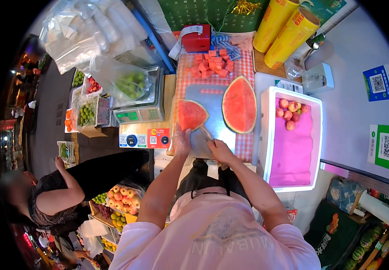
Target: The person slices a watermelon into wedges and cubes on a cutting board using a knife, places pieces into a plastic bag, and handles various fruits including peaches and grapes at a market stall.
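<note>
My right hand (220,151) is closed around the handle of a knife (206,132), its blade pointing up and left toward a cut watermelon piece (192,113). My left hand (182,141), which looks covered by a thin clear glove, grips the near end of that piece. The piece lies red flesh up on a metal cutting board (210,108). To its right rests a larger watermelon wedge (240,105), flesh up, partly over the board's edge. Beyond the board, several watermelon cubes (211,65) are heaped on clear plastic over a red checked cloth (247,72).
A white foam box (264,135) with several peaches (289,113) stands at right. Left of the board is a scale (152,108) bearing a bag of green fruit (133,85). Yellow film rolls (292,38) and a red printer (196,41) stand behind. Another person (59,193) is at left.
</note>
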The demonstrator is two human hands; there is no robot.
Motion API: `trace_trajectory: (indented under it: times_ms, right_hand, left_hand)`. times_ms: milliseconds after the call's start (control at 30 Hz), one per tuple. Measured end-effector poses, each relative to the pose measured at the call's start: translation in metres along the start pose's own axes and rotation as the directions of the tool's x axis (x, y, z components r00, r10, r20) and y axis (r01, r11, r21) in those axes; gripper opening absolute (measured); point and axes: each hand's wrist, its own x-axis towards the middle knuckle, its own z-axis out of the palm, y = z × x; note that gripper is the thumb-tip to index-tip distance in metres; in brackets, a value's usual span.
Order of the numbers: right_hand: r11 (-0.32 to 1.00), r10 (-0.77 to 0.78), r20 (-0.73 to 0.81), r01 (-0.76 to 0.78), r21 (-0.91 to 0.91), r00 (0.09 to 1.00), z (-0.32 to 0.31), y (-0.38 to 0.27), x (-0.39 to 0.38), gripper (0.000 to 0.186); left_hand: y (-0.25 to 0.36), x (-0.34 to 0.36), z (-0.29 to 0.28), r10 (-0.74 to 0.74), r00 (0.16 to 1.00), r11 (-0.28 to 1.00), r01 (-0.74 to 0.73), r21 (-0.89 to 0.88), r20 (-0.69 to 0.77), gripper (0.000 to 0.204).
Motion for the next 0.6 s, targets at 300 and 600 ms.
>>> trace_trajectory:
  times_ms: [300,600]
  right_hand:
    - [0.967,0.251,0.247,-0.253,-0.024,0.936,-0.064,-0.015,-0.094,0.038]
    - [0.995,0.053,-0.157,-0.066,-0.077,0.986,-0.035,-0.059,-0.080,0.040]
  left_hand:
    - [-0.061,-0.002,0.013,-0.116,0.993,0.989,0.116,0.094,-0.003,0.047]
    - [0.057,-0.004,-0.031,0.047,0.998,0.821,-0.013,0.571,-0.046,0.064]
